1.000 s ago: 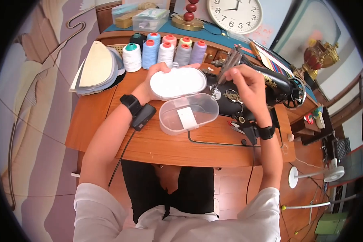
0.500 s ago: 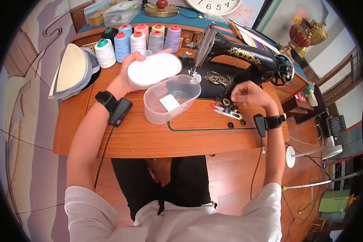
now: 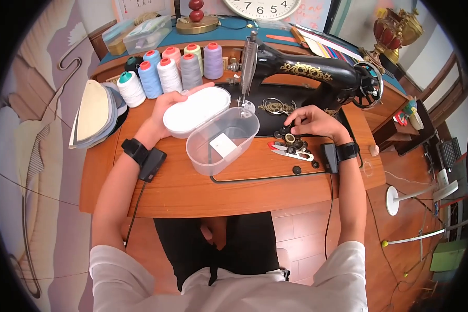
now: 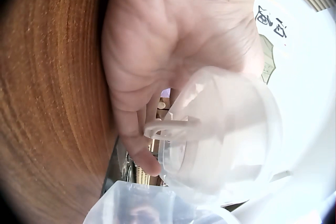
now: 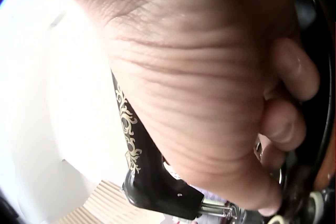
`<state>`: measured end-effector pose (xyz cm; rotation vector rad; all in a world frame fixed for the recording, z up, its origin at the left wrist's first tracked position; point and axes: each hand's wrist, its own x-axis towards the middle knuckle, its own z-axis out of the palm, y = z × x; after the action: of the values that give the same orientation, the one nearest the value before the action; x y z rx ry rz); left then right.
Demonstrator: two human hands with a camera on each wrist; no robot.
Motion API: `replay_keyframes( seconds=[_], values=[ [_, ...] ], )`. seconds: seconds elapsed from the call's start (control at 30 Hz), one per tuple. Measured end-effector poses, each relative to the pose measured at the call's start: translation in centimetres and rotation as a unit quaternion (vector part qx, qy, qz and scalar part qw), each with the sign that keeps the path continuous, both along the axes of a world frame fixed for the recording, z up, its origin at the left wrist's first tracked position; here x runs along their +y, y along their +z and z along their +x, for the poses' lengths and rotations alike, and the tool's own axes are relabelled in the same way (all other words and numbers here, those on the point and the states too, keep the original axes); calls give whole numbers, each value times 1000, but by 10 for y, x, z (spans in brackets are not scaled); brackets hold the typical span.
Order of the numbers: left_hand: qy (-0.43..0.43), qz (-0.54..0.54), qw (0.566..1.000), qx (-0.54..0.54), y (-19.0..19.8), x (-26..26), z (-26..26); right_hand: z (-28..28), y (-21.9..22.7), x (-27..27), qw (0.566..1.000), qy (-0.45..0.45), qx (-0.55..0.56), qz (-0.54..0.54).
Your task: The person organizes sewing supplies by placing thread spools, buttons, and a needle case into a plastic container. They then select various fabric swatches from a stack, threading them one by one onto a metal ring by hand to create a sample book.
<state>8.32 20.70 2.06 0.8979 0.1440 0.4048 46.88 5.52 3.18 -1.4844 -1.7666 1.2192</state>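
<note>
The small round dark buttons (image 3: 291, 149) lie on the wooden table (image 3: 156, 195), just below the right hand's (image 3: 321, 126) curled fingertips (whether these pinch one, I cannot tell). The left hand (image 3: 164, 109) grips the white oval lid (image 3: 197, 111) beside the clear oval plastic box (image 3: 198, 153).

And here we see a loose white short-sleeved shirt (image 3: 213, 291) — black trousers (image 3: 179, 242) below — with black wrist straps (image 3: 135, 151) carrying small boxy black units (image 3: 153, 164), thin black cables trailing.

Clear box (image 4: 123, 205) cut off, left wrist view
</note>
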Motion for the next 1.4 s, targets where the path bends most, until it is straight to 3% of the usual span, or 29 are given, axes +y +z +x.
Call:
replay_keyframes(
  seconds=[0.2,0.27,0.4,0.5,0.6,0.73,0.87,1.17,1.23,1.4],
  values=[
    [15,31,999,37,1,0,-1,-2,-2,1,1000,21,-23,-4],
    [20,50,997,60,4,-4,-1,-7,-2,-2,999,-2,-25,39],
    [23,63,996,66,-1,1,-3,-8,3,-2,999,-36,-23,21],
    [27,60,995,74,-4,3,-2,-11,6,-2,997,-62,27,33],
    [20,206,970,129,-6,-1,4,-24,10,-7,980,-45,193,36],
    [20,219,965,141,2,-10,6,-51,9,-18,959,11,281,-27],
    [23,233,963,135,6,-12,6,-65,10,-18,931,56,360,-26],
    [6,210,971,115,1,-7,6,-62,7,-15,935,8,354,7],
    [25,249,956,152,-2,-8,7,-62,6,-15,933,-1,360,9],
    [19,212,969,128,-1,-4,3,-64,0,-13,932,35,360,-7]
  ],
)
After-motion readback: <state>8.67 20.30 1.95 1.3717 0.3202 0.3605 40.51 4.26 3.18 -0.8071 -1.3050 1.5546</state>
